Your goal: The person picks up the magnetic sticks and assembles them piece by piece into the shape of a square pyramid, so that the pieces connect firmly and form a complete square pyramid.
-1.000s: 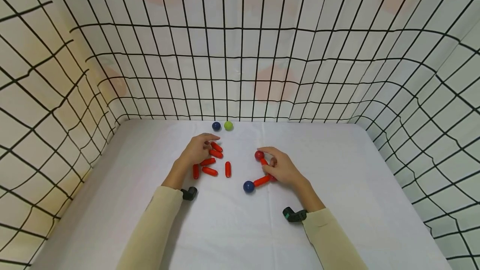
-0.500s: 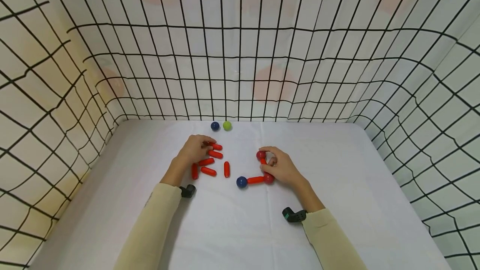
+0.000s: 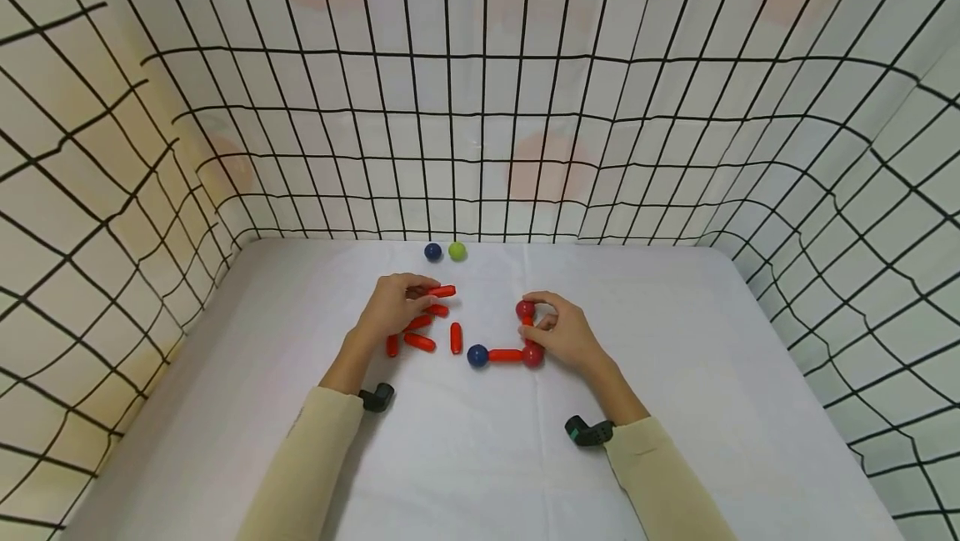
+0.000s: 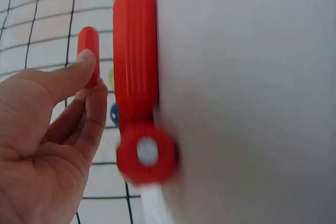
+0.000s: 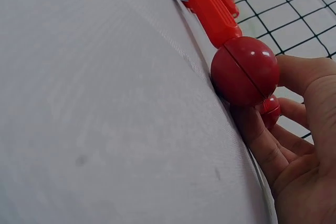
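Left hand (image 3: 392,305) pinches red plastic-looking rod (image 4: 88,41), near loose red rods (image 3: 420,343); right hand (image 3: 566,333), fingers curled, holds L-shaped red-and-blue ball-and-rod chain (image 3: 507,355) on white cloth (image 3: 480,458); careless twist could pull chain apart

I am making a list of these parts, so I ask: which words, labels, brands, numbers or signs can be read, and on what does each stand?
No text can be read in any view.
Red rods, red balls, blue balls, green ball: no lettering can be made out.
Left sleeve: a faint mark, too small to tell if it is lettering.
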Available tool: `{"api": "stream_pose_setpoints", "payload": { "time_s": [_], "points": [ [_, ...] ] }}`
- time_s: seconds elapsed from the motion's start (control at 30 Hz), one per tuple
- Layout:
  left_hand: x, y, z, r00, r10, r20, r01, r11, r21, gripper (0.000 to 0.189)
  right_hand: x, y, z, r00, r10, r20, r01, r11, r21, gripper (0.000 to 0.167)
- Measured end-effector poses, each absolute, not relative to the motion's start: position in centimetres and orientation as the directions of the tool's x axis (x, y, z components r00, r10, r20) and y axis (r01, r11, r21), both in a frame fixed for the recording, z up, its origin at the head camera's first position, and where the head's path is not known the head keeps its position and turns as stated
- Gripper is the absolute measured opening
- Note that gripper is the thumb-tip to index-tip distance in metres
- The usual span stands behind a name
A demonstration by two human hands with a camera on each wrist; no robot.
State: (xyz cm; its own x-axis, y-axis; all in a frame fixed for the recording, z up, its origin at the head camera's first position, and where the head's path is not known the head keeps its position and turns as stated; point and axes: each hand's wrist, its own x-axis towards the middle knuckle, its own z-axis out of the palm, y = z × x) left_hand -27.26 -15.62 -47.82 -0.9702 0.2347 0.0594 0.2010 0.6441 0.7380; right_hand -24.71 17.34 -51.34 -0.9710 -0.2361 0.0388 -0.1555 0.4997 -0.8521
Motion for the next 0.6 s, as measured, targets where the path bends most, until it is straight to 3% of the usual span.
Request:
{"api": "stream_pose_setpoints", "payload": {
  "time_s": [0.6],
  "points": [
    [-27.1,-9.1,-48.3,-0.932,0.359,0.042,0.293,0.685,0.667,0.025,-24.5,17.1,-51.4,-0.977,-0.214,0.014,-0.119,0.488,-0.865,0.054]
  ]
}}
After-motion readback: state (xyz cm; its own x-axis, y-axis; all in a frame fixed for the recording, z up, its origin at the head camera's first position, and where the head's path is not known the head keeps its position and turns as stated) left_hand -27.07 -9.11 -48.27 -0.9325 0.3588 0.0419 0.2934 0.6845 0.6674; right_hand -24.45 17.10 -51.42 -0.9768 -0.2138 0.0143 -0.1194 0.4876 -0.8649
